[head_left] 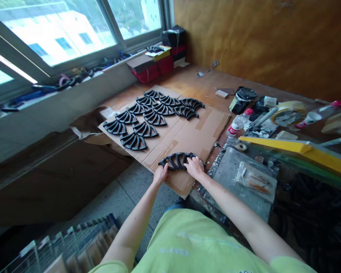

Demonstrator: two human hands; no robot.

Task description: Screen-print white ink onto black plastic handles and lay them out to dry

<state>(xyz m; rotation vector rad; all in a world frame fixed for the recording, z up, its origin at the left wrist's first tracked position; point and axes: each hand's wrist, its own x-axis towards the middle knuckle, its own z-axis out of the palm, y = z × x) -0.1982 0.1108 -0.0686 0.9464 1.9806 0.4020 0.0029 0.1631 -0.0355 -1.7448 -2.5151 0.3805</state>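
Note:
A black curved, ribbed part [176, 160] lies at the near end of a flat cardboard sheet [187, 132]. My left hand [161, 173] grips its left end, thumb on top. At its right end my right hand [194, 167] has its fingers bent down onto the part, closed around the edge. Farther back on the cardboard lie several similar black fan-shaped ribbed parts [144, 130], laid out in loose rows. What the pieces are for cannot be told from their look.
Right of the cardboard stand a plastic bottle [240, 122], a black pot [243, 99] and a tape roll [290, 110]. A grey board [233, 170] and a yellow-edged panel [295, 146] are closer. Red boxes [153, 68] sit by the window. A rack [74, 242] stands lower left.

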